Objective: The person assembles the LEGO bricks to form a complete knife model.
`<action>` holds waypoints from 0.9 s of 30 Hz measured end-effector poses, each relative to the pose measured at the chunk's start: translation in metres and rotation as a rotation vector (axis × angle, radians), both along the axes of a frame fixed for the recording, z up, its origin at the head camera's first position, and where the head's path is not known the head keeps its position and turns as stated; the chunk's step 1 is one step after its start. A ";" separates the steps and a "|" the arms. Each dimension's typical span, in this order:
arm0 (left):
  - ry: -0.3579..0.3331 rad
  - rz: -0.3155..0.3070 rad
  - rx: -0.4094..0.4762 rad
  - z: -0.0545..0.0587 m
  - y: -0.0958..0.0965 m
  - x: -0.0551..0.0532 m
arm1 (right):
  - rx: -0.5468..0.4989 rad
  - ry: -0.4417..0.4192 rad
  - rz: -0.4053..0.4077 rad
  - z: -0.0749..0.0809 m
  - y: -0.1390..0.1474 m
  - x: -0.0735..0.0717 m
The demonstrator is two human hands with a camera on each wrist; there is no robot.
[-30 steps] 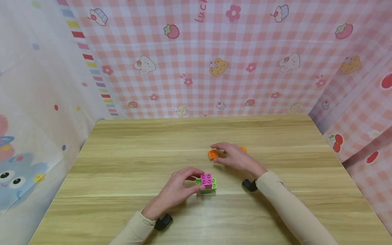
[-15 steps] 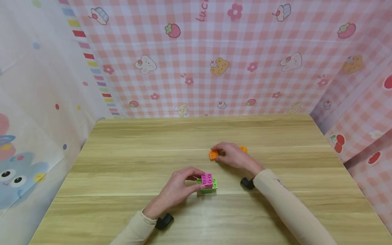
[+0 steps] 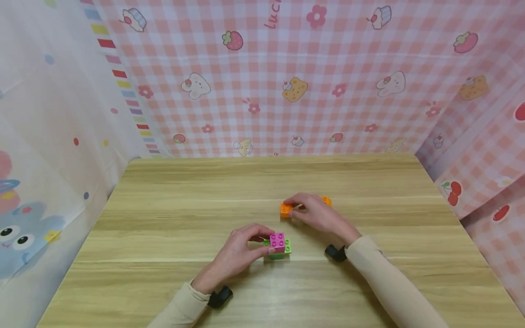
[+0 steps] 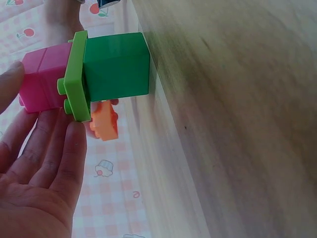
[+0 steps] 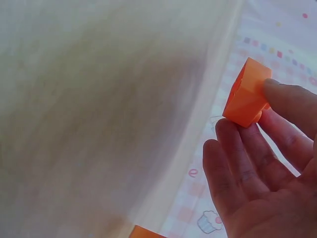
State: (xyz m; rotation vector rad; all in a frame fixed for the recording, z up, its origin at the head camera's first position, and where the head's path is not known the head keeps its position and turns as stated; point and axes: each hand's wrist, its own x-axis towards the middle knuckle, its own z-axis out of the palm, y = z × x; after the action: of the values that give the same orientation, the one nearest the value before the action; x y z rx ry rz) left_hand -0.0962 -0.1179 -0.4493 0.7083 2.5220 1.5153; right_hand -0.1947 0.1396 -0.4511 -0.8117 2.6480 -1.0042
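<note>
In the head view my left hand (image 3: 235, 253) holds a stack of toy bricks between thumb and fingers at its pink top. The left wrist view shows pink bricks (image 4: 47, 77) with a seam between them, a thin lime-green plate (image 4: 77, 77) and a dark green block (image 4: 118, 67) at the bottom. Farther back and right, my right hand (image 3: 317, 214) pinches a small orange brick (image 3: 285, 211) by its sides. This orange brick (image 5: 250, 94) is off the table in the right wrist view, its hollow underside partly visible.
A second orange brick (image 3: 326, 201) lies behind my right hand, partly hidden by it. The wooden tabletop (image 3: 184, 196) ends at a patterned checked cloth (image 3: 246, 68) at the back. Black straps with cameras sit on both wrists.
My right hand has closed its fingers on the orange brick and lifted it slightly off the table. The left hand and its stack have stayed in place.
</note>
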 end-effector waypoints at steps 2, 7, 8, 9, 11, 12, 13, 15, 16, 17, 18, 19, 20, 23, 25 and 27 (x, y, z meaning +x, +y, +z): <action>-0.007 0.000 -0.001 0.000 0.000 0.000 | -0.011 0.006 -0.001 0.002 0.001 0.004; -0.016 0.002 -0.007 0.001 0.000 0.000 | -0.039 0.015 0.001 0.010 0.001 0.012; -0.016 0.002 -0.008 0.001 0.000 0.000 | -0.045 0.019 0.004 0.011 0.001 0.013; -0.015 0.002 -0.010 0.001 0.000 0.000 | -0.051 0.023 0.007 0.012 0.000 0.015; -0.010 0.002 -0.013 0.001 0.000 0.000 | -0.064 0.031 0.014 0.015 0.001 0.017; -0.009 0.002 -0.013 0.001 0.000 0.000 | -0.072 0.034 0.016 0.017 0.001 0.018; -0.008 0.002 -0.012 0.001 0.000 0.000 | -0.078 0.036 0.018 0.018 0.001 0.020; -0.004 0.000 -0.012 0.001 0.000 -0.001 | -0.093 0.037 0.022 0.021 0.001 0.022; -0.002 0.000 -0.011 0.001 0.000 -0.001 | -0.100 0.036 0.022 0.022 0.002 0.024; -0.001 0.000 -0.009 0.001 0.000 -0.001 | -0.106 0.037 0.023 0.023 0.002 0.025; 0.000 -0.001 -0.008 0.001 0.000 -0.001 | -0.112 0.038 0.023 0.024 0.002 0.027; 0.002 -0.002 -0.008 0.001 0.000 -0.001 | -0.117 0.038 0.024 0.025 0.003 0.028; 0.004 -0.002 -0.009 0.001 0.000 -0.001 | -0.122 0.040 0.024 0.026 0.003 0.029; 0.002 -0.002 -0.006 0.000 0.000 -0.001 | -0.136 0.050 0.028 0.028 0.003 0.033; 0.001 0.000 -0.004 0.000 0.000 0.000 | -0.144 0.058 0.032 0.030 0.004 0.036; -0.001 0.003 -0.004 0.000 -0.001 0.000 | -0.148 0.071 0.038 0.031 0.004 0.038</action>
State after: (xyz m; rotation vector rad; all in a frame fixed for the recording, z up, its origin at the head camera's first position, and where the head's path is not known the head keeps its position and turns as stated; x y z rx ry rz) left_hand -0.0965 -0.1185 -0.4489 0.7033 2.5254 1.5109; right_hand -0.1564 0.1435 -0.4201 -0.9420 2.6300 -1.1946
